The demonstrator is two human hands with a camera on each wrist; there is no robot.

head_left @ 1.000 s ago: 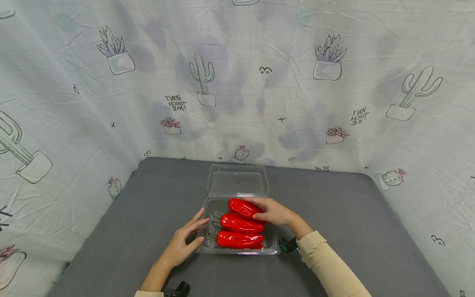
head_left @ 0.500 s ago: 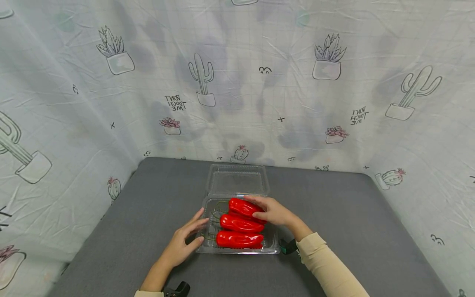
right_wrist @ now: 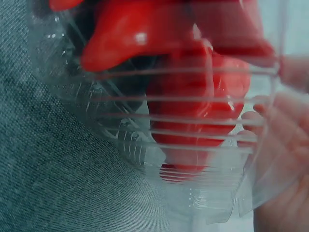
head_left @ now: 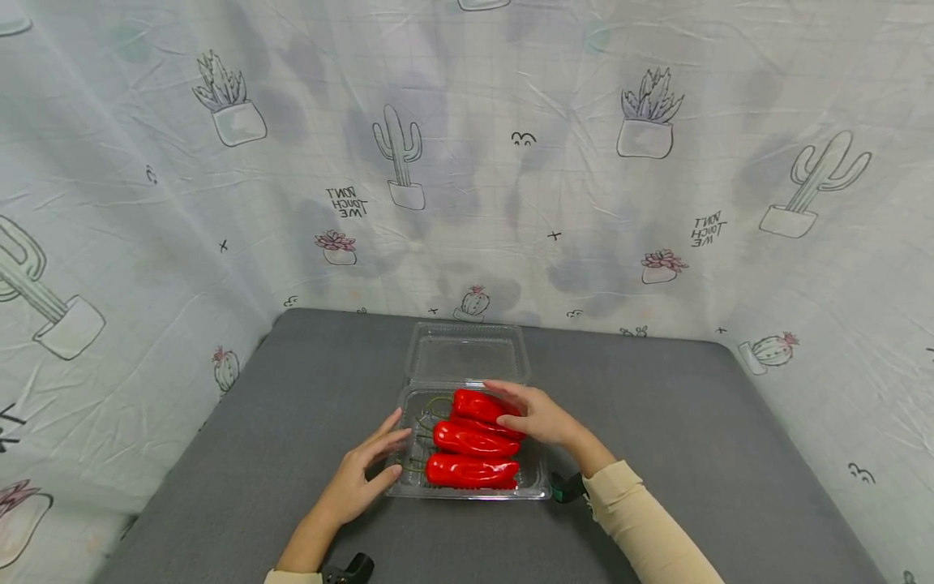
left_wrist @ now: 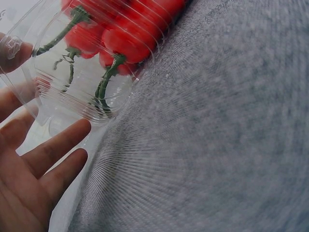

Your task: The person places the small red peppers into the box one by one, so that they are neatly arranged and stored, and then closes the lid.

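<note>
Several glossy red peppers with green stems lie crosswise in a clear plastic clamshell box (head_left: pixel 540 478) on the grey table. The near pepper (head_left: pixel 470 470) and middle pepper (head_left: pixel 467 439) point their stems left. My right hand (head_left: pixel 543 415) reaches over the right wall and holds the blunt end of the far pepper (head_left: pixel 477 403), thumb on its near side, fingers along its far side. At the box's left wall, my left hand (head_left: pixel 357 474) rests with spread, nearly straight fingers. In the left wrist view its fingers (left_wrist: pixel 58 145) lie outside the wall, near the green stems (left_wrist: pixel 108 77).
The box's transparent lid (head_left: pixel 467 357) lies folded back behind it. Grey cloth covers the table (head_left: pixel 657 422). A white curtain (head_left: pixel 467 178) with cactus prints hangs behind and at both sides. Black wrist devices (head_left: pixel 349 570) sit near each sleeve.
The far pepper has shifted slightly right with my right hand, whose fingers have risen a little at the far side. My left hand stays in place.
</note>
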